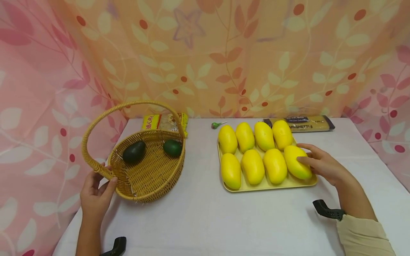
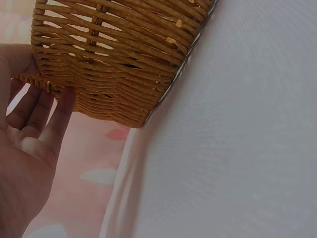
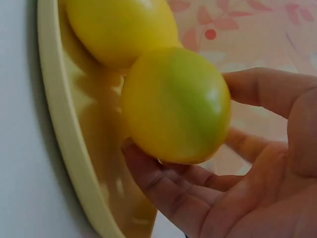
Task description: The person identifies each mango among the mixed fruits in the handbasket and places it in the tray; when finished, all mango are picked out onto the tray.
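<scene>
My left hand (image 1: 95,193) grips the wicker basket (image 1: 166,190) at its left rim, by the foot of the tall arched handle. Two dark green avocados (image 1: 133,152) lie apart inside the basket. At the right, my right hand (image 1: 323,164) holds a yellow mango (image 1: 297,163) with a greenish end, thumb on one side and fingers on the other. That mango is at the front right of a pale yellow tray (image 1: 272,188), which bears several more mangoes (image 1: 230,171) in two rows. In the right wrist view the held mango (image 3: 176,106) appears raised off the tray floor.
Behind the basket lies a yellow bag of pasta (image 1: 163,122). A green lollipop (image 1: 215,125) with a white stick is at the back middle, and a spaghetti packet (image 1: 307,123) lies behind the tray. Patterned cloth (image 1: 198,71) hangs around the white table (image 1: 205,220).
</scene>
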Action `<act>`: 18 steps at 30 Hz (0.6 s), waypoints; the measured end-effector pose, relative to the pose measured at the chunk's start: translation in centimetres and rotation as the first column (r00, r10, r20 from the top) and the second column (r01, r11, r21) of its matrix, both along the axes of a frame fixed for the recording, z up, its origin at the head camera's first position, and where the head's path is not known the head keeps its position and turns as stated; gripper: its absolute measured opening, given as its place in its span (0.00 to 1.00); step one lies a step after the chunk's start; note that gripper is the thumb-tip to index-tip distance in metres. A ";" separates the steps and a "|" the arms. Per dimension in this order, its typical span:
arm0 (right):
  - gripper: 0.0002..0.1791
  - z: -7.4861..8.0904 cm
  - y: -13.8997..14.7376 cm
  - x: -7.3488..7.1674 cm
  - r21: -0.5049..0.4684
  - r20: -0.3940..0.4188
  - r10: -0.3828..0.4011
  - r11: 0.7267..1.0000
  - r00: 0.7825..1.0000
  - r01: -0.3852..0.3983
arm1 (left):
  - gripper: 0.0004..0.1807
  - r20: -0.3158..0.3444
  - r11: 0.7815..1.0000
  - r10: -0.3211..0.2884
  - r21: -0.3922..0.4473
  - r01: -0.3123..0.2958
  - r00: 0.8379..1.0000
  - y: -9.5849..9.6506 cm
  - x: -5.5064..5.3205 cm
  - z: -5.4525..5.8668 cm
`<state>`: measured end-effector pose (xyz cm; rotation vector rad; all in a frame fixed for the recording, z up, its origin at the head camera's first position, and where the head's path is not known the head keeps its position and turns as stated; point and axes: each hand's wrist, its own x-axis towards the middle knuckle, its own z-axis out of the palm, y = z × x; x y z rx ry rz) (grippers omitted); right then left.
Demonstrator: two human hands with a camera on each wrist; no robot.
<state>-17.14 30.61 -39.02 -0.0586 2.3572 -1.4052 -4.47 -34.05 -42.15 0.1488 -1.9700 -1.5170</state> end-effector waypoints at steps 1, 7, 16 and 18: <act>0.42 0.0 -0.1 0.0 0.024 0.009 0.003 1.000 1.000 -0.003 | 0.32 -0.008 1.000 -0.007 0.003 0.007 1.000 0.0 0.0 0.0; 0.45 0.3 -0.1 0.1 0.159 0.025 0.025 0.987 0.999 -0.029 | 0.31 -0.048 0.999 -0.047 0.000 0.047 0.998 -0.1 -0.2 -0.1; 0.43 0.7 -0.1 0.5 0.215 -0.034 0.042 0.976 0.999 -0.034 | 0.36 -0.068 0.996 0.001 -0.091 -0.007 0.998 -0.2 -0.3 -0.1; 0.43 0.8 -0.2 0.7 0.223 -0.048 0.038 0.974 0.998 -0.026 | 0.38 -0.115 0.990 0.046 -0.129 -0.061 0.992 0.3 -0.2 0.6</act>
